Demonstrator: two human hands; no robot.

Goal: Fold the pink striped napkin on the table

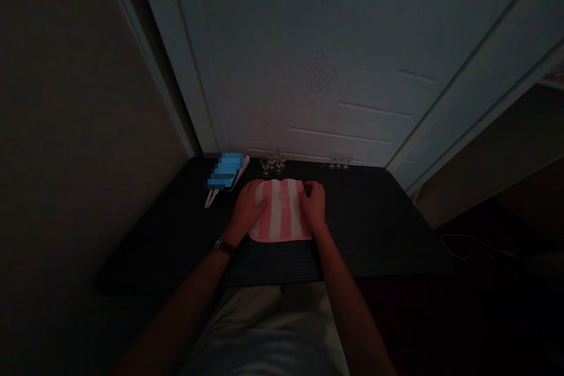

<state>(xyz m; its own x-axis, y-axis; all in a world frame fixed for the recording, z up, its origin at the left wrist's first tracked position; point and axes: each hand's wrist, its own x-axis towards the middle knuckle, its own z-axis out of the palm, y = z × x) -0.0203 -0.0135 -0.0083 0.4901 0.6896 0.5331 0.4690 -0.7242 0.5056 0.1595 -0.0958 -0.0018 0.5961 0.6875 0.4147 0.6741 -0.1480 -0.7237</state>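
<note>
Fingers [252, 184] of the left hand [247, 208] and the right hand [314, 204] curve at opposite edges of the striped cloth [275, 222], thumbs towards its face, probably to keep it spread; whether they pinch it cannot be told in this dim light. The cloth is spread over the table [374, 223], directly before the person. Two groups of glasses [278, 163] stand behind it, near the panel [317, 17], seemingly set back for room; the blue item [226, 170] lies leftward, apart from the cloth
</note>
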